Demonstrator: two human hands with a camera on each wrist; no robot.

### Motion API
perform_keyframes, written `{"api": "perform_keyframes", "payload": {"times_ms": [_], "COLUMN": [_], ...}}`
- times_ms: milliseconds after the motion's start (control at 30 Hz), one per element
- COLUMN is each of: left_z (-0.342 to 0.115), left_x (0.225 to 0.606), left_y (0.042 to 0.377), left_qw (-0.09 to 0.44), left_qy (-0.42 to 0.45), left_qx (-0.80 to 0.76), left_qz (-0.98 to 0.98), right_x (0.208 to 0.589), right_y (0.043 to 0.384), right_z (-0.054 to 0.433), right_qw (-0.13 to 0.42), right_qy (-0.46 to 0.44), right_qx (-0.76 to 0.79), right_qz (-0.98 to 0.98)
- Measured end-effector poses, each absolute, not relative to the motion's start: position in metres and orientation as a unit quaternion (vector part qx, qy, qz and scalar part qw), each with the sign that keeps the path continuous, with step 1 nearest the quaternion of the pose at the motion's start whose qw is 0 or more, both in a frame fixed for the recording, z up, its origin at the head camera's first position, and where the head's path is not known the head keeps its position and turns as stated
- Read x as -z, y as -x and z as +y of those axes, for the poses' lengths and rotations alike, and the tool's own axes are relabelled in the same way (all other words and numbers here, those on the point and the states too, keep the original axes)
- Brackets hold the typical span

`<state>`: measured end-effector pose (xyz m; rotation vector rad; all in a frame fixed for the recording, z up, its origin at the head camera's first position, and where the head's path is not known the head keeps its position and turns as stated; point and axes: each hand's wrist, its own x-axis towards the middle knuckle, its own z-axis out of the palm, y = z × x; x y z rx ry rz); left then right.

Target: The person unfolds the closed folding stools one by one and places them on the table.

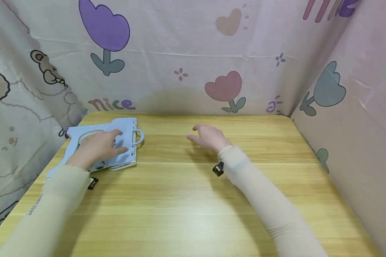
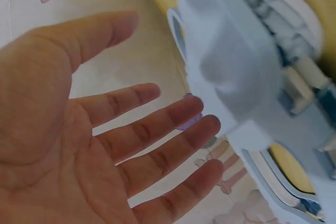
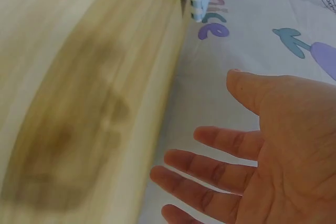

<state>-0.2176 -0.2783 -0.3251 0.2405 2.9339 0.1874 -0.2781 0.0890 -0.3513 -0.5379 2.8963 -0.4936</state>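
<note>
A flat light-blue plastic case [image 1: 123, 128] with a looped handle [image 1: 139, 137] on its right side lies at the table's back left. It has hinge-like joints and a curved cut-out; its exact kind I cannot tell. Over the case my left hand [image 1: 98, 146] hovers with fingers spread and nothing in the palm. In the left wrist view, the fingers [image 2: 152, 135] are apart from the blue case [image 2: 236, 66]. My right hand [image 1: 210, 137] is held above the wooden table, right of the case, its fingers [image 3: 210, 171] loosely extended and holding nothing.
The wooden table [image 1: 180, 200] meets a printed cloth [image 1: 167, 46] along its back edge. Similar cloth hangs at the left and right sides. Small black devices [image 1: 218, 169] sit at both wrists, below the beige sleeves.
</note>
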Motion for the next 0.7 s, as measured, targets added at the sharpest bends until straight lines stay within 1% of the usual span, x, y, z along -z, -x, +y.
{"api": "perform_keyframes", "payload": {"times_ms": [167, 367, 567, 700], "left_z": [-0.291, -0.303, -0.313, -0.319], "left_x": [0.333, 0.343, 0.352, 0.354], "left_y": [0.207, 0.198, 0.189, 0.185], "left_qw": [0.113, 0.102, 0.117, 0.112], "left_qy": [-0.094, -0.095, -0.079, -0.072], "left_qx": [-0.058, -0.060, -0.064, -0.063], "left_qz": [0.987, 0.988, 0.988, 0.989], "right_x": [0.358, 0.368, 0.376, 0.378], "right_y": [0.280, 0.284, 0.287, 0.289], "right_z": [0.076, 0.057, 0.037, 0.025], "right_qw": [0.088, 0.098, 0.108, 0.113], "right_qy": [0.181, 0.189, 0.198, 0.199], "right_qx": [0.167, 0.166, 0.155, 0.150], "right_qz": [0.965, 0.963, 0.962, 0.962]}}
